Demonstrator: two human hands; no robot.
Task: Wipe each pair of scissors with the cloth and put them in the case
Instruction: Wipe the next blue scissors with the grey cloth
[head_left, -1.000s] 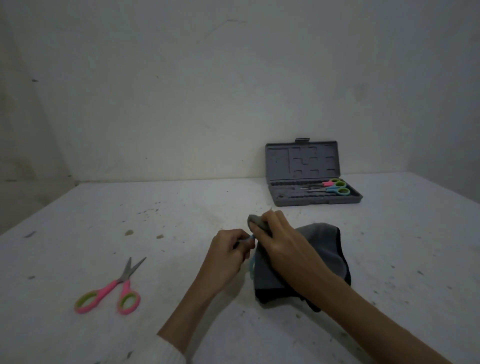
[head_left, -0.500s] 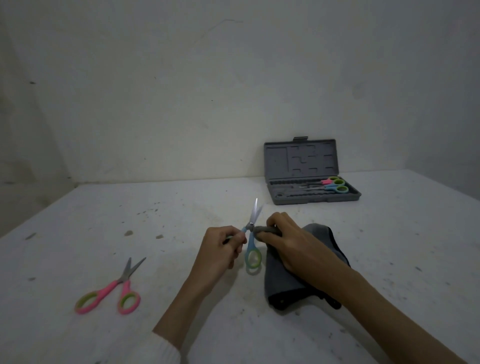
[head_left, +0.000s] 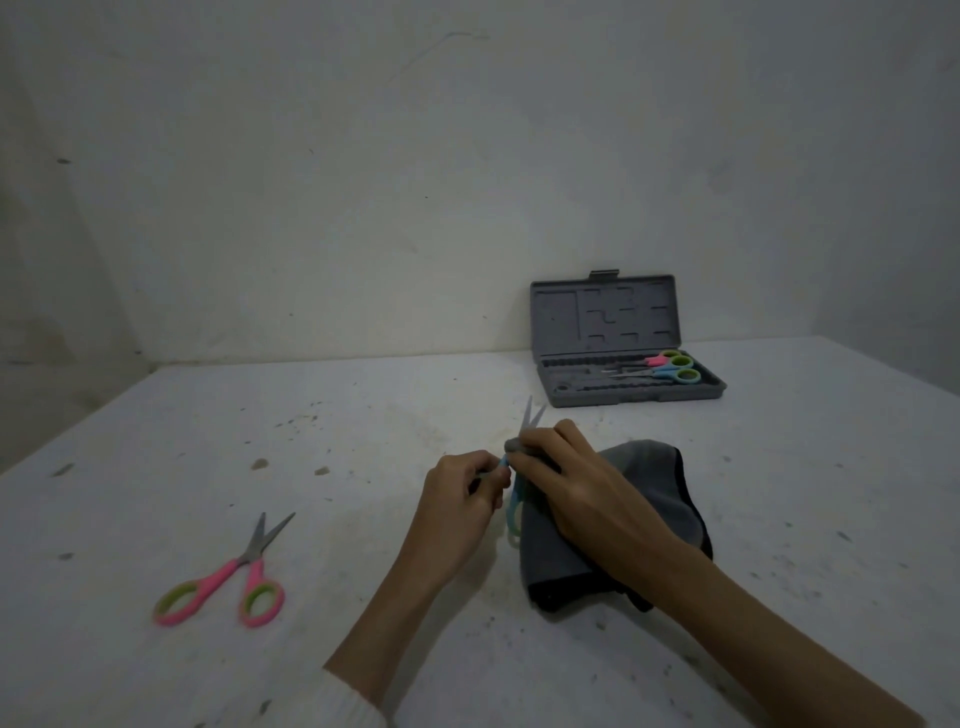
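Two pairs of scissors already lie in the open grey case at one o'clock (one pink-handled, one blue). The pink scissors at eight o'clock wait untouched. At centre, the left hand pinches the blue scissors by the handle, blades pointing to twelve, while the right hand pinches the grey cloth around the blades' base, just right of the left hand's grip. Roughly halfway, I'd judge.

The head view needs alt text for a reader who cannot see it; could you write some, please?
Over a speckled white table, the left hand holds blue scissors while the right hand pinches a grey cloth round their blades. Pink scissors lie to the left; an open grey case behind holds two pairs.
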